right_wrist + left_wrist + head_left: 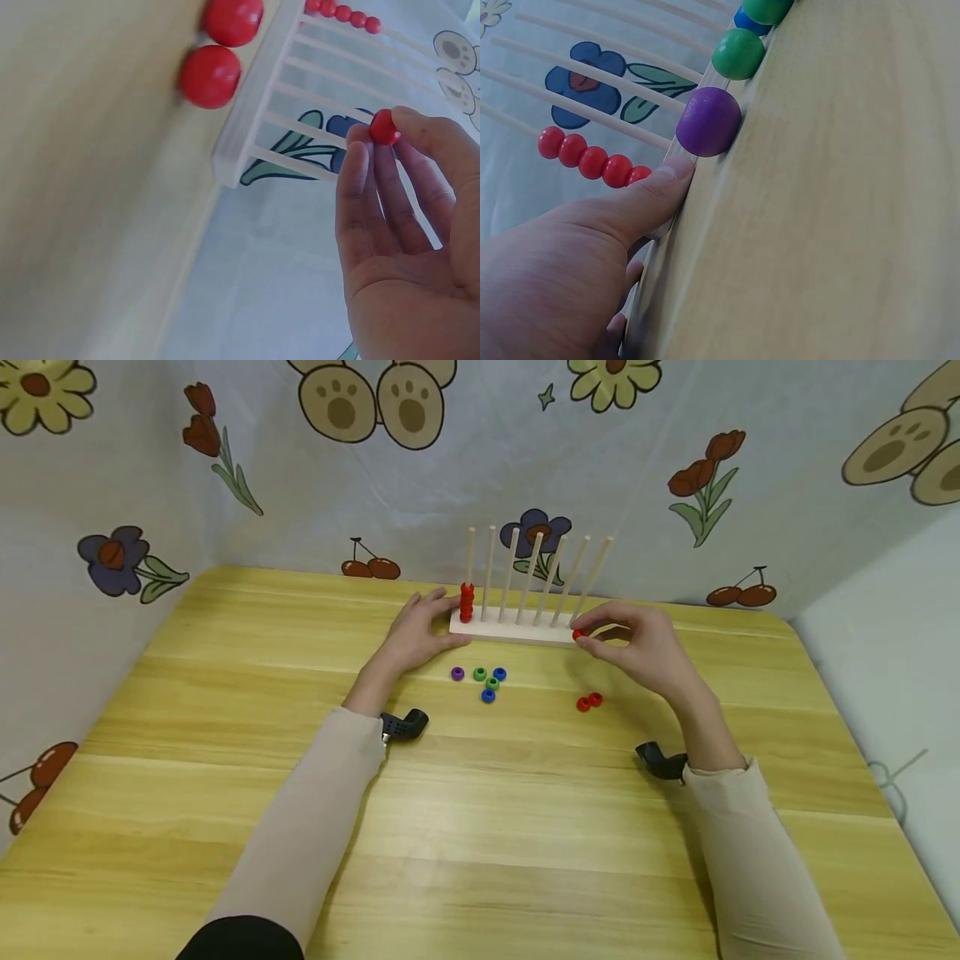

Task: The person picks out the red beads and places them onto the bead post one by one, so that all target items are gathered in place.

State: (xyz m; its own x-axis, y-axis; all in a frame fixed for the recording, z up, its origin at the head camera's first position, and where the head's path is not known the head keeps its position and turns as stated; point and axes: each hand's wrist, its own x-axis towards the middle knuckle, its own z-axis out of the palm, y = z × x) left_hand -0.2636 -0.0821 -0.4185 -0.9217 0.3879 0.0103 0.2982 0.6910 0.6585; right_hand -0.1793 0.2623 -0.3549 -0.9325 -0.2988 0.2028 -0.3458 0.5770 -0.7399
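Observation:
A pale wooden rack [517,632] with several upright pegs stands near the back of the table. Red beads [467,603] are stacked on its leftmost peg. My left hand [414,633] grips the rack's left end, its thumb along the front edge in the left wrist view. Between thumb and fingertips, my right hand [645,647] pinches a red bead [385,127] near the rack's right end. Two more red beads [589,702] lie on the table below that hand. In front of the rack lie a purple bead [457,674], green beads [480,674] and blue beads [488,696].
The wooden table [480,827] reaches back to a light cloth [450,493] printed with flowers, cherries and paws. Dark wrist-worn camera mounts [405,725] stick out from both sleeves, above the tabletop.

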